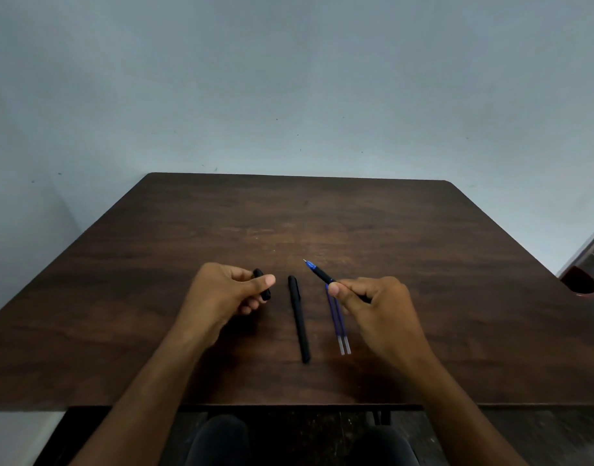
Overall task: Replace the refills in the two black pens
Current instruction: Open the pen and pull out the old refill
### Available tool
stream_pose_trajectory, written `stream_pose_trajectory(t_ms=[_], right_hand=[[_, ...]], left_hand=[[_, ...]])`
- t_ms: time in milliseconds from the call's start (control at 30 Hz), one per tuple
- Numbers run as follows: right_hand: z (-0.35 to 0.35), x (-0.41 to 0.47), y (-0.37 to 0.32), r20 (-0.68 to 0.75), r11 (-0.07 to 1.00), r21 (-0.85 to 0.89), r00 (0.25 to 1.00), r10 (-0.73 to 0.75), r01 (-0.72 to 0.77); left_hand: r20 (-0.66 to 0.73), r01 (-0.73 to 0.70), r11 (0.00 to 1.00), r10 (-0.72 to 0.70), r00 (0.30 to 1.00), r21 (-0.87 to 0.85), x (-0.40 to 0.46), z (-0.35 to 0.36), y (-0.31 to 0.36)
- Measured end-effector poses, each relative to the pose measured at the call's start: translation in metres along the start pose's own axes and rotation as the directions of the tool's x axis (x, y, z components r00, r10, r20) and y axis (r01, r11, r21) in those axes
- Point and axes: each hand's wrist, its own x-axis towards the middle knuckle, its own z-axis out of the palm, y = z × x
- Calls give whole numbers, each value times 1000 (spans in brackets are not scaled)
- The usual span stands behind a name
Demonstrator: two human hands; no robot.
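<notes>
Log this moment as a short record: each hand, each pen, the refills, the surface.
left hand: grips a black pen cap
right hand: holds the uncapped pen, tip pointing up and away
second pen: capped, lying on the table between the hands
refills: two blue ones, side by side on the table, partly under the right hand
table: dark wood

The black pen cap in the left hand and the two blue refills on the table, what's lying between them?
The head view shows one capped black pen lying on the brown wooden table.
</notes>
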Motion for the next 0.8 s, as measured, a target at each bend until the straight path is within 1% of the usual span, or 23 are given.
stream_pose_trajectory(t_ms=[67, 133, 200, 367, 667, 800], right_hand=[[3, 0, 1, -2, 1000, 13, 1000, 2, -2], [7, -2, 1, 16, 999, 29, 1000, 16, -16], [10, -4, 0, 35, 998, 44, 999, 38, -39], [12, -8, 0, 22, 986, 135, 995, 98, -100], [13, -11, 2, 26, 977, 152, 989, 146, -148], [14, -13, 1, 52, 975, 158, 987, 153, -159]], left_hand=[[-60, -47, 982, 59, 996, 180, 6, 5, -3], [-115, -93, 941, 137, 984, 327, 11, 9, -5], [-145, -124, 907, 196, 970, 402, 13, 13, -7], [-147, -190, 890, 272, 951, 414, 13, 17, -11], [-131, -212, 875, 294, 947, 435, 16, 16, -19], [-138, -207, 869, 296, 945, 449, 10, 16, -14]])
